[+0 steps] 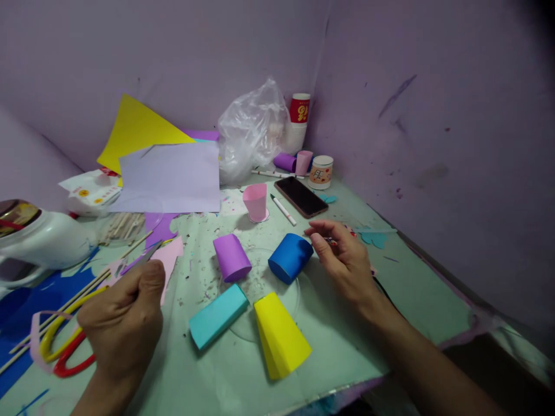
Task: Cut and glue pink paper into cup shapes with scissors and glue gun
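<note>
Fingers [335,230] apart, right hand [349,267] has room between blue tube [290,258] and counter's [416,289] right edge; left hand [125,318] fisted, hold unclear.

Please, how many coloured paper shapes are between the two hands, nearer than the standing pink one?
4. The purple shape is behind the turquoise shape; the blue shape is beside the right hand, behind the yellow shape. None seems hidden.

The pale green counter [338,341] carries a blue tube [290,260]. Left of that blue tube lies a purple tube [232,257]; on its near side, a teal tube [219,316] and a yellow tube [281,338]; beyond it, a pen [284,210] and a phone [301,196].
</note>
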`<control>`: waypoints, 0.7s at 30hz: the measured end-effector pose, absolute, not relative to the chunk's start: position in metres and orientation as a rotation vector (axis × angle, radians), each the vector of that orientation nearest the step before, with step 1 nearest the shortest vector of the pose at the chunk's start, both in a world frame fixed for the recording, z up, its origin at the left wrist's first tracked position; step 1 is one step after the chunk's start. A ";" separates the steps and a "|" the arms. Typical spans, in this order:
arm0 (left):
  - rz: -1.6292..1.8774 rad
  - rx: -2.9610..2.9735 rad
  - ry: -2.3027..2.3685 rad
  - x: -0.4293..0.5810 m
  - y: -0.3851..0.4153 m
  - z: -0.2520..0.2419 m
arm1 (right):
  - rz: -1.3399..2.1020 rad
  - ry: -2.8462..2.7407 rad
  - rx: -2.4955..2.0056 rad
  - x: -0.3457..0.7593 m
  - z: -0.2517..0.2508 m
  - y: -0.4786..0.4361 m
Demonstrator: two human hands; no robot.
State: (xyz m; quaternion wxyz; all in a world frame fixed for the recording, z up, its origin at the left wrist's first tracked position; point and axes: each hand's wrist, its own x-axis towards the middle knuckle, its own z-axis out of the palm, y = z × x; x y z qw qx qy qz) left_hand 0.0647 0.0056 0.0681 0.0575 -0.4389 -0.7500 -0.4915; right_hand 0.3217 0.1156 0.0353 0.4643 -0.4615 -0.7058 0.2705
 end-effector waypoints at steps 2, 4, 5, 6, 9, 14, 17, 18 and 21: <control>-1.565 -1.368 -2.273 0.066 0.006 0.070 | 0.665 -1.760 -1.133 0.322 0.034 0.116; -1.570 -1.392 -2.321 0.066 0.007 0.074 | 0.653 -1.778 -1.144 0.322 0.033 0.117; -1.550 -1.391 -2.352 0.067 0.007 0.076 | 0.640 -1.784 -1.152 0.322 0.032 0.117; -1.530 -1.391 -2.380 0.067 0.007 0.078 | 0.628 -1.790 -1.158 0.321 0.032 0.118; -1.531 -1.414 -2.512 0.068 0.010 0.081 | 0.601 -1.802 -1.176 0.321 0.031 0.119; -1.685 -1.479 -2.742 0.061 0.021 0.073 | 0.628 -1.853 -1.200 0.322 0.034 0.121; -1.785 -1.564 -2.789 0.052 0.032 0.069 | 0.653 -1.883 -1.196 0.321 0.033 0.122; -1.826 -1.607 -2.774 0.049 0.037 0.069 | 0.661 -1.888 -1.192 0.321 0.033 0.122; -1.925 -1.791 -2.717 0.043 0.056 0.070 | 0.685 -1.889 -1.184 0.320 0.031 0.123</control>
